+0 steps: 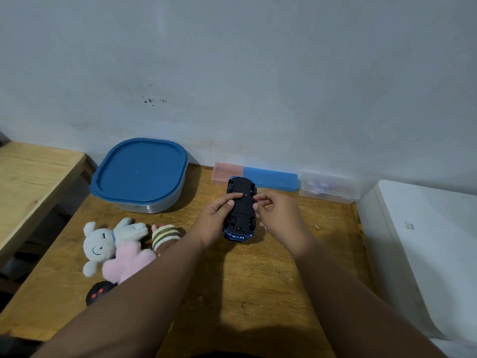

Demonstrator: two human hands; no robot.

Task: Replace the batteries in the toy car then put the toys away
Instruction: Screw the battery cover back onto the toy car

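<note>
A blue toy car (pixel 243 200) lies upside down on the wooden table (pixel 253 275), its black underside facing up. My left hand (pixel 216 220) grips the car's left side, with the thumb lying across the underside. My right hand (pixel 278 215) is at the car's right edge with its fingertips pinched together; whether they hold something small I cannot tell. A white and pink plush bunny (pixel 113 248) lies to the left with a striped soft toy (pixel 164 235) beside it. A black remote with red buttons (pixel 96 293) peeks out under my left forearm.
A container with a blue lid (pixel 140 174) stands at the back left. Against the wall lie a pink and blue case (pixel 258 177) and a clear plastic box (pixel 327 187). A white appliance (pixel 426 244) borders the table's right side, a second wooden table (pixel 33 182) its left.
</note>
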